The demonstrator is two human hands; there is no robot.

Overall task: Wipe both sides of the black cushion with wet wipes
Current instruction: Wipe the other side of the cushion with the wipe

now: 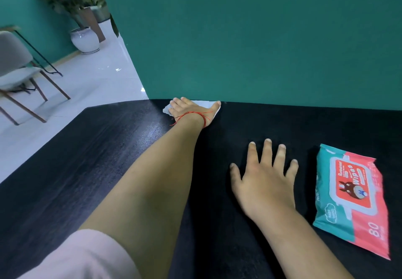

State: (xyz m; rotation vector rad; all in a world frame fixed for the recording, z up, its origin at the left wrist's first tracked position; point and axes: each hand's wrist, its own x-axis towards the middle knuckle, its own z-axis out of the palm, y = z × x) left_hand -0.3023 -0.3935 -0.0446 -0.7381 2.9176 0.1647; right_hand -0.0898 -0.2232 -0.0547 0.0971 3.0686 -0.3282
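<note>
Wiping top face of black cushion, far edge; flip side not started as far as visible.

Left hand [191, 110] is pressing a white wet wipe [206, 105] flat under spread fingers, at the far edge of the black cushion [250, 126] where it is meeting the green wall [239, 39]. Right hand [264, 178] is lying flat, fingers spread, holding nothing, bracing the cushion mid-surface. Wipes pack [350, 193] is sitting on the cushion just right of that hand, flap looking closed. Cushion is lying flat on the dark table [76, 159], one face up. Judging: first side in progress, can't tell how much is covered; the underside is looking still to do, needing a flip.
</note>
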